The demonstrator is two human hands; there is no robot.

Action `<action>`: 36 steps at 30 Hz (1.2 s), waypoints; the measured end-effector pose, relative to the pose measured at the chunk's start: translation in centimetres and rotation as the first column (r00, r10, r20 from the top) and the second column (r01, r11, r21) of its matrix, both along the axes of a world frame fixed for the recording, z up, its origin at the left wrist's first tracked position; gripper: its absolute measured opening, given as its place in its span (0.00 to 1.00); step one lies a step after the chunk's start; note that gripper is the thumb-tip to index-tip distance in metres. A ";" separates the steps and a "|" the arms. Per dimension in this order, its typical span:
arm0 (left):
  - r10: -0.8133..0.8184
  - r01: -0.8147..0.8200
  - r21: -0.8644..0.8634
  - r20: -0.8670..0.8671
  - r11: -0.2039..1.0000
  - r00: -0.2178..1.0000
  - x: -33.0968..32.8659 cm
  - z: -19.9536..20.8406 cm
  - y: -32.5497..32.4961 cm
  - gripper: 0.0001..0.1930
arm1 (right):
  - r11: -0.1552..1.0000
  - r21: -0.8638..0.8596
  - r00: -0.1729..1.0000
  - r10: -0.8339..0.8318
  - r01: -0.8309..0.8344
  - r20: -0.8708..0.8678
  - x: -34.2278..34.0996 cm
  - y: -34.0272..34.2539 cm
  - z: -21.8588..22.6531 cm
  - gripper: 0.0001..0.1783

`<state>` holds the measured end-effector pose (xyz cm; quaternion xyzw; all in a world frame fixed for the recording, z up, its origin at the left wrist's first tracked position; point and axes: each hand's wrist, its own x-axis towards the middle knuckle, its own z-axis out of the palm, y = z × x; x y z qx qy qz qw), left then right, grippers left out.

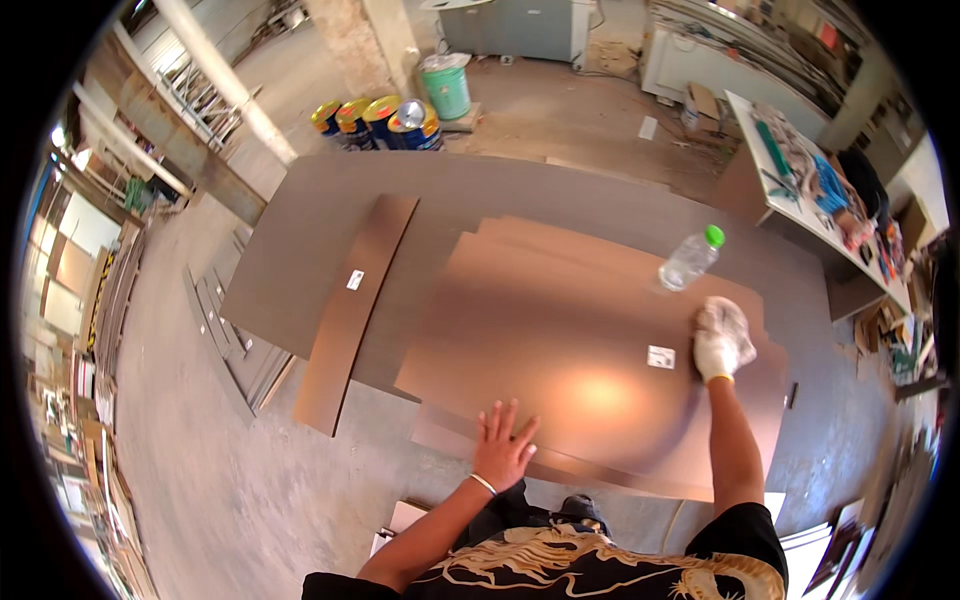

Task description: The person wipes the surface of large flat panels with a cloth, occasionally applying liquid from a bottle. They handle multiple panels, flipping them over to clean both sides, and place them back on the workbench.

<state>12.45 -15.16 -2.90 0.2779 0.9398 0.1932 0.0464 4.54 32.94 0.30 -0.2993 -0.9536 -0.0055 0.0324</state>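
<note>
A stack of copper-brown sheet panels (540,320) lies on a large dark table (330,190). My left hand (504,448) is bare, its fingers spread at the near edge of the top panel. A white glove covers my right hand (714,355), which presses a bunched, pale rag (728,315) onto the panel's right side. The fingers are closed over the rag and partly hidden by it. Just beyond it is a clear plastic bottle (688,264) with a green cap. Left of the glove, a small white label (660,357) is stuck to the panel.
A narrow brown panel (365,300) lies on the table's left, overhanging the near edge. Several paint cans (380,122) and a green drum (446,90) stand beyond the table. A cluttered workbench (800,205) is at the right; more panels (235,325) lean low at the left.
</note>
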 end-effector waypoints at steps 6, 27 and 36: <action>-0.041 0.037 0.033 0.150 0.999 0.988 0.0 0.4 -0.7 0.34 | 0.819 -0.211 0.822 0.561 -0.533 0.098 -18.2 -25.5 2.2 0.39; 0.095 -0.235 0.526 0.280 0.818 0.955 0.6 3.6 -10.6 0.14 | 0.671 -0.299 0.632 0.741 -0.679 0.226 -12.1 -38.6 7.0 0.37; 0.494 -0.390 0.344 -0.297 0.854 0.817 -11.0 1.7 -15.2 0.19 | 0.865 -0.046 0.851 0.499 -0.499 0.161 8.3 -21.2 0.1 0.41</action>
